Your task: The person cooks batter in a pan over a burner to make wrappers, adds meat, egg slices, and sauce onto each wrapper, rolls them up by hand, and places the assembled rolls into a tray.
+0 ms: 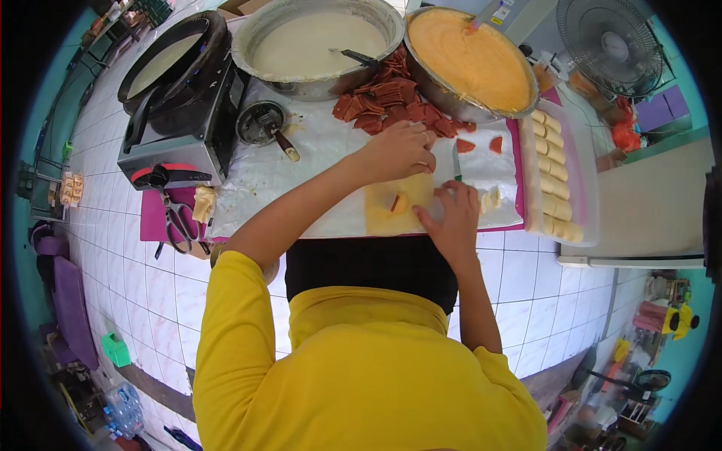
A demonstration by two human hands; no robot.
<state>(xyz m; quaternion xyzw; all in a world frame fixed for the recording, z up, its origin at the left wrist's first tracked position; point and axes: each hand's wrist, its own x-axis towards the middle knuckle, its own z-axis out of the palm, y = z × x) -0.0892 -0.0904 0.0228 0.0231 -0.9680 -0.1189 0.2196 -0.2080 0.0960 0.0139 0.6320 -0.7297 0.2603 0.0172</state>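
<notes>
Yellow shirt [368,376] runs off-frame; right hand [456,218] partly hides pale sheet [381,210].

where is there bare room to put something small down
The roomiest bare patch of glossy white sheet lies between the boxy silver stove and left forearm. Crowded: the back, brick-red wedge slices against round metal bowls; the right edge, clear plastic tub of pale rolls.

I see over my feed a thin, pale yellow sheet [378,216] lying flat, just left of the right hand [455,216]. A small pale piece with a reddish-brown strip [398,202] rests on it. Thin red slices [387,96] lie heaped just beyond the left hand [400,152].
</notes>
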